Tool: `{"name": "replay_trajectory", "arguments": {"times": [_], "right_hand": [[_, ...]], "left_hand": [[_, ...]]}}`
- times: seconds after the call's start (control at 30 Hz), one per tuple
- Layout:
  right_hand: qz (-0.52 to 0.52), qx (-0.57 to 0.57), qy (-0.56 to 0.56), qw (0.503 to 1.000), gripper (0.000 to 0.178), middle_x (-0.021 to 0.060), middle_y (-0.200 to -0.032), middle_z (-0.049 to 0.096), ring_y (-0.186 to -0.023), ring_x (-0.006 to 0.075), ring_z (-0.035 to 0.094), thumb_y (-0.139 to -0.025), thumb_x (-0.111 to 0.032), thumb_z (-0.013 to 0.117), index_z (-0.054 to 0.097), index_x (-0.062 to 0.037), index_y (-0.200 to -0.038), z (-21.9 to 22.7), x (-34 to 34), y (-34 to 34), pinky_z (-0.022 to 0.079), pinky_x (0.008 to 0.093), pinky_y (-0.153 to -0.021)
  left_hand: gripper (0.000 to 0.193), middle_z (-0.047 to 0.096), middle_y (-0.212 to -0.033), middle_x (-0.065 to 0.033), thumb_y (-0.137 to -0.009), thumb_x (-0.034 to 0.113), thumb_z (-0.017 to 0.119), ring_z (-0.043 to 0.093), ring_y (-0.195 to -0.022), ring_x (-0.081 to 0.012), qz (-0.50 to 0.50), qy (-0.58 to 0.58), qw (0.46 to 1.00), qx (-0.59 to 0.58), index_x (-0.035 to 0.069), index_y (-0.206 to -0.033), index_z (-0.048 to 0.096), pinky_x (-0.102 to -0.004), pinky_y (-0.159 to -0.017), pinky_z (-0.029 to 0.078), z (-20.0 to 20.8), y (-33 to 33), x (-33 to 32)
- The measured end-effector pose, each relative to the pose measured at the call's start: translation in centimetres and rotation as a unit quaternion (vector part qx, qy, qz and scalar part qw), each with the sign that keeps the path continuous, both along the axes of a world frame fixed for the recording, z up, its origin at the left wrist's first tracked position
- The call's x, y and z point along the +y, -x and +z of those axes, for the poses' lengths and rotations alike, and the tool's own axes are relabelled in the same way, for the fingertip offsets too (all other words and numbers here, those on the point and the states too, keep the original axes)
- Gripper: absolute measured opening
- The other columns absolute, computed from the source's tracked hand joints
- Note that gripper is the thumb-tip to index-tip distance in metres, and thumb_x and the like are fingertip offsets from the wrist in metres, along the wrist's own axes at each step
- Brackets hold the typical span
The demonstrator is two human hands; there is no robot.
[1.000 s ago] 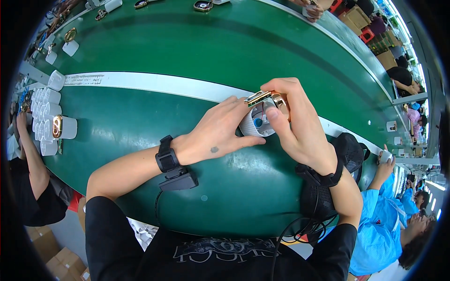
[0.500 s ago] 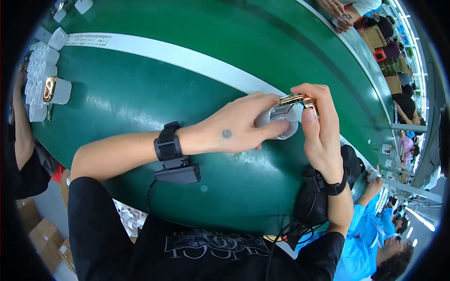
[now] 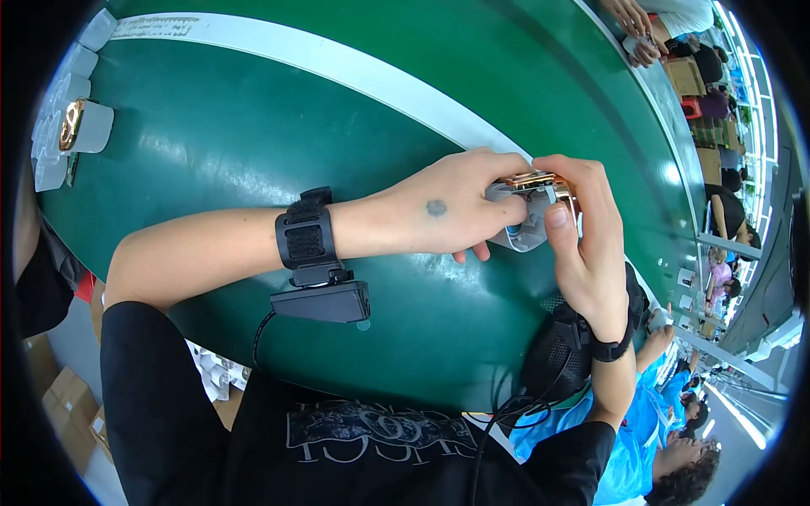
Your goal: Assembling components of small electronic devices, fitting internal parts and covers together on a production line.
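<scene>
My left hand (image 3: pixel 443 207) is closed on a small white plastic housing (image 3: pixel 528 236) whose open side faces me. Its thumb reaches into the opening. A gold-rimmed cover (image 3: pixel 533 180) lies along the far edge of the housing. My right hand (image 3: pixel 591 240) is closed on the cover, index finger curled over its far end and thumb on the near side by the housing. The two parts are close together; whether they are joined cannot be seen. The inside of the housing is partly hidden by my left thumb.
A white housing with a gold face (image 3: pixel 87 126) stands at the far left beside several white housings (image 3: pixel 52 169). A black mesh object (image 3: pixel 557 358) with cables lies by my right forearm. A pale strip (image 3: pixel 337 59) crosses the green table (image 3: pixel 405 337). Other people work at the right.
My left thumb has gone deeper into the housing, and the red and black wires seen before are now mostly hidden. Both hands appear slightly further right as the view shifts.
</scene>
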State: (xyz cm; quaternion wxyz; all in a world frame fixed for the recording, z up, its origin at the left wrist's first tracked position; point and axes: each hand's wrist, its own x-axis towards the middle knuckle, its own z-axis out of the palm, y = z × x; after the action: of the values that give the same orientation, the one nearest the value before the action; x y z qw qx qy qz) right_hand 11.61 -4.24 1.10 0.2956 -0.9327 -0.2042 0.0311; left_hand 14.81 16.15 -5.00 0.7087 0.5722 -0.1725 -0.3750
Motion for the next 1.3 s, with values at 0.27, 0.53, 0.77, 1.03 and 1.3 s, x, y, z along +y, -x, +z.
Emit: {"name": "replay_trajectory", "arguments": {"times": [0.27, 0.53, 0.77, 1.03, 1.3], "right_hand": [[-0.018, -0.067, 0.055, 0.996, 0.039, 0.0179, -0.111, 0.058, -0.098, 0.0327, 0.062, -0.101, -0.035, 0.062, 0.065, -0.0049, -0.126, -0.5, 0.3, 0.9, 0.052, 0.0403, -0.084], [-0.014, -0.109, 0.053, 0.993, 0.039, 0.0159, -0.106, 0.056, -0.091, 0.0289, 0.06, -0.099, -0.037, 0.063, 0.068, -0.0049, -0.121, -0.8, -0.4, 1.2, 0.051, 0.0385, -0.078], [-0.019, -0.123, 0.069, 0.99, 0.039, 0.0156, -0.106, 0.055, -0.089, 0.028, 0.059, -0.098, -0.036, 0.064, 0.069, -0.0047, -0.119, -1.1, -0.6, 1.2, 0.05, 0.0367, -0.077], [-0.025, -0.141, 0.083, 0.986, 0.039, 0.0158, -0.107, 0.056, -0.089, 0.0276, 0.06, -0.098, -0.037, 0.064, 0.068, -0.0044, -0.12, -1.1, -0.3, 1.2, 0.05, 0.0366, -0.077], [-0.033, -0.121, 0.1, 0.987, 0.04, 0.0163, -0.108, 0.056, -0.091, 0.0292, 0.061, -0.098, -0.037, 0.063, 0.067, -0.0036, -0.12, -1.1, 0.1, 1.3, 0.051, 0.0385, -0.079]], "left_hand": [[0.044, 0.056, -0.12, -0.0136, -0.105, 0.026, 0.054, 0.073, -0.078, -0.0177, -0.007, -0.023, 0.999, -0.049, 0.008, -0.145, 0.054, -0.0275, -0.059, 0.058, -1.0, 0.3, 0.0], [0.047, 0.053, -0.125, -0.0151, -0.104, 0.024, 0.059, 0.069, -0.084, -0.0184, -0.036, 0.005, 0.997, -0.069, 0.009, -0.147, 0.052, -0.0303, -0.068, 0.059, -1.9, -0.1, 0.2], [0.059, 0.051, -0.134, -0.0162, -0.099, 0.025, 0.07, 0.067, -0.097, -0.0223, 0.001, 0.02, 0.977, -0.212, 0.009, -0.151, 0.047, -0.0327, -0.081, 0.059, -2.8, 0.2, -0.3], [0.057, 0.056, -0.126, -0.0161, -0.098, 0.026, 0.072, 0.067, -0.089, -0.0223, -0.017, 0.003, 0.979, -0.203, 0.008, -0.148, 0.05, -0.0337, -0.079, 0.058, -3.2, 0.3, -0.2], [0.057, 0.058, -0.12, -0.0152, -0.097, 0.027, 0.072, 0.067, -0.087, -0.022, 0.002, 0.006, 0.975, -0.22, 0.008, -0.147, 0.052, -0.0339, -0.078, 0.057, -3.3, 0.4, -0.1]]}}
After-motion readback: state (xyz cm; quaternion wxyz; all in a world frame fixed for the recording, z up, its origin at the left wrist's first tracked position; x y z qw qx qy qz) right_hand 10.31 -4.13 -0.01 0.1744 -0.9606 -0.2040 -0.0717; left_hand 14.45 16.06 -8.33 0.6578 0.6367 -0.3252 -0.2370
